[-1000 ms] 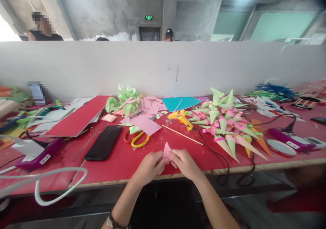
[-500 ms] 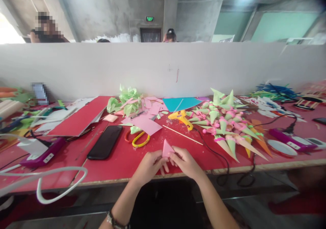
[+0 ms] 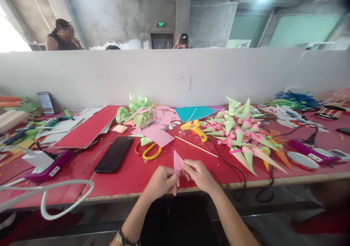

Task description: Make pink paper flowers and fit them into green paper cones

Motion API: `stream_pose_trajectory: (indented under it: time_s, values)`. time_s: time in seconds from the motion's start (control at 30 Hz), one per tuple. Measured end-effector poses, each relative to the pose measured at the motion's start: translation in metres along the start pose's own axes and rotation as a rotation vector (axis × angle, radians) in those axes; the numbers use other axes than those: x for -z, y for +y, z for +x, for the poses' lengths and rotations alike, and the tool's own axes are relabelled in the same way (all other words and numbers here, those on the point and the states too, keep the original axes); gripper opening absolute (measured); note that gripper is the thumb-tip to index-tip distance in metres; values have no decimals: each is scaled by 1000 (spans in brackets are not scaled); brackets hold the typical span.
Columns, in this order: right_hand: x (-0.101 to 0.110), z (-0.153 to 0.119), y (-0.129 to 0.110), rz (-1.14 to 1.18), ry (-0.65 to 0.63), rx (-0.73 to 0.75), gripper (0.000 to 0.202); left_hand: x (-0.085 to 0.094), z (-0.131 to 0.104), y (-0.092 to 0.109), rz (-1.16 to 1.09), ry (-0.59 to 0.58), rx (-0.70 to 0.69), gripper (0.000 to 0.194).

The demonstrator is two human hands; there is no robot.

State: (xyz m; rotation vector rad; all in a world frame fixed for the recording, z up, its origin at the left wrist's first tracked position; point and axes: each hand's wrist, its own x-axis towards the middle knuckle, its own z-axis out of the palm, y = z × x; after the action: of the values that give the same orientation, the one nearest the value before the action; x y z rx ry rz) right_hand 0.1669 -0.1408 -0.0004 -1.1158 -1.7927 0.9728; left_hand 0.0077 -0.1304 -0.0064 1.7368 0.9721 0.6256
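A small pink paper cone (image 3: 178, 161), its point upward, is held between my two hands over the front of the red table (image 3: 120, 186). My left hand (image 3: 163, 180) pinches its lower edge with thumb and fingers. My right hand (image 3: 197, 172) grips its right side between thumb and forefinger. Just beyond lie scissors (image 3: 152, 152) with red and yellow handles, a thin wooden stick (image 3: 195, 146) and a yellow glue gun (image 3: 194, 129). A pink paper sheet (image 3: 158, 135) rests behind the scissors.
Many green and pink paper cones (image 3: 240, 129) are heaped at the right. A black phone (image 3: 114, 154) and red card (image 3: 87, 129) lie left. Purple power strips (image 3: 314, 152) stand at both sides, with a looped white cable (image 3: 68, 182). A white partition (image 3: 123, 74) rises behind.
The pink cone has turned in my fingers and looks narrower. My left hand has shifted slightly lower along it. The camera view has tilted up a little.
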Motion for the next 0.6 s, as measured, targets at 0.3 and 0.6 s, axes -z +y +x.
stream_pose_trajectory:
  time_s: [0.3, 0.6]
  values:
    - [-2, -1, -1, -17, -74, 2, 34, 4, 0, 2, 5, -35, -91, 35]
    - [0, 1, 5, 53, 6, -28, 38, 5, 3, 0, -19, 30, -75, 36]
